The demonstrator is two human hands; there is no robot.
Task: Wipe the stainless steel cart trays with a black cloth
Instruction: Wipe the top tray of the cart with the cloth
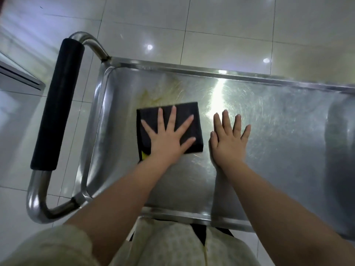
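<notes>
At the left end of the tray (269,121): black-padded handle (57,102). Left hand (169,139), fingers spread, presses the folded black cloth (184,109); right hand (228,143) lies flat alongside.

Tray (269,116): silver-grey steel, fine swirling scratch pattern.
Cloth (183,110) on tray: plain black; yellow patch (144,155) at corner nearest tray's near rim.
Smear (153,95) on tray floor, toward tray's far left corner: yellowish, streaky.
Handle grip (57,104) left of tray: matte black; handle tube (38,198): bright silver.
Floor tiles (221,25) beyond tray: glossy off-white, thin dark grid lines.
Garment (172,244) below tray's near rim: cream, faint speckled pattern.
</notes>
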